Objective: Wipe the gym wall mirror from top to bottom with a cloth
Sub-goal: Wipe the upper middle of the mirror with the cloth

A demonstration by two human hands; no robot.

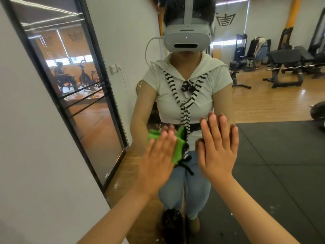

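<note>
The wall mirror fills the centre and right of the head view and reflects me and the gym behind. My left hand lies flat with straight fingers on a bright green cloth, pressing it against the glass at about waist height of the reflection. The cloth shows above and to the right of that hand. Just to the right, my right hand rests flat on the bare glass, fingers straight and pointing up, holding nothing.
A white wall stands on the left, with a black-framed glass door beside the mirror. The mirror reflects weight benches, a wooden floor and black mats. The mirror's lower edge meets the floor near my feet.
</note>
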